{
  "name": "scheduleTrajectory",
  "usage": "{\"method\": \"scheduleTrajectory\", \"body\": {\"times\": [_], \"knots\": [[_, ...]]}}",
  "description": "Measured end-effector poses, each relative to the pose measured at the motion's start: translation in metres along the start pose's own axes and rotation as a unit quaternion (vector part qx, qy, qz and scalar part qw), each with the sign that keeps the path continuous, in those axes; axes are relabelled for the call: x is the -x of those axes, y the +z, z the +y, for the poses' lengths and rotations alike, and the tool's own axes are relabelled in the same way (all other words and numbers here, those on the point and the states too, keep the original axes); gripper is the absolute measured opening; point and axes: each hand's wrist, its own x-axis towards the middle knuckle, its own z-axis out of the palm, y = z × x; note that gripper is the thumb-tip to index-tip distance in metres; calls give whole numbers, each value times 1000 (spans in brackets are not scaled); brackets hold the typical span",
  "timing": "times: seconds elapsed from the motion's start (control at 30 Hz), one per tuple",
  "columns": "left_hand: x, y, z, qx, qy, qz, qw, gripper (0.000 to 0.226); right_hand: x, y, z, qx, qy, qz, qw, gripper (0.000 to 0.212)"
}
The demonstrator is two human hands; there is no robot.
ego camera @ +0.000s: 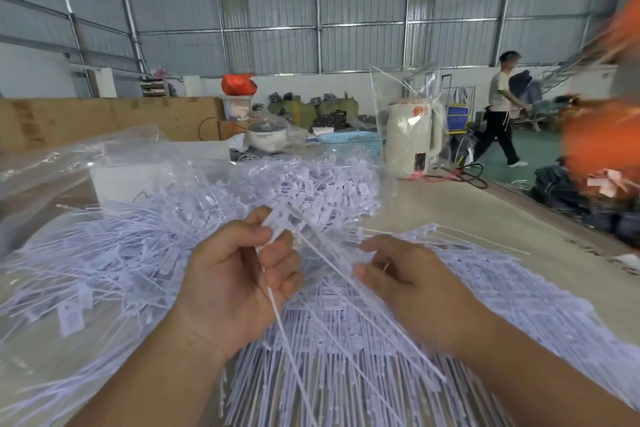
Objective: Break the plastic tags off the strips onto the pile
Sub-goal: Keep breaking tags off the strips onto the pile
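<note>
My left hand [239,274] holds the head end of a strip [282,222] of white plastic tags in a closed grip, thumb on top and fingers curled round the runner; my right hand [408,282] pinches the thin tails [332,262] fanning from it, fingers bent, grip narrow. The strip hangs above the pile [311,191] of loose tags on the pale surface [457,204], with unbroken strips [346,357] stacked beneath my wrists. Risks, as I judge them: a twist taken too far from the runner could bend the tails instead of snapping them clean; several tails pinched at once may tangle; freed tags could fall onto the unbroken stack, not the pile. The tags are thin, semi-rigid, smooth moulded plastic: flat rectangular heads on long needle-like tails, springy and prone to snagging on the crinkled clear bags [86,156] nearby.
</note>
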Motion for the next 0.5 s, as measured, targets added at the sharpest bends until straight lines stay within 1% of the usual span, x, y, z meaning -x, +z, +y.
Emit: {"method": "scheduleTrajectory", "body": {"times": [0.07, 0.13, 0.2, 0.27, 0.3, 0.37, 0.43, 0.5], "knots": [[-1, -3, 1, -7, -5, 15, 1000, 46, -1, -3, -2, -25, -23, 86, 996, 7], [-4, -6, 1, -34, -7, 47, 998, 49, -1, -7, -7, -34, -49, 159, 986, 15], [-7, -9, 1, -90, -2, 93, 992, 39, 1, -15, -12, -28, -71, 216, 973, 17], [-10, -12, -1, -159, 6, 145, 977, 28, 4, -20, -16, -37, -89, 260, 961, 16], [-11, -13, -2, -209, 9, 175, 962, 25, 6, -22, -16, -35, -96, 276, 956, 16], [-11, -16, -4, -331, 17, 224, 917, 17, 11, -25, -22, -5, -117, 299, 947, 16], [-11, -16, -5, -402, 42, 256, 878, 5, 14, -24, -26, 19, -127, 297, 946, 19], [-10, -16, -5, -459, 76, 262, 846, 13, 18, -23, -33, 25, -141, 281, 949, 19]]}}
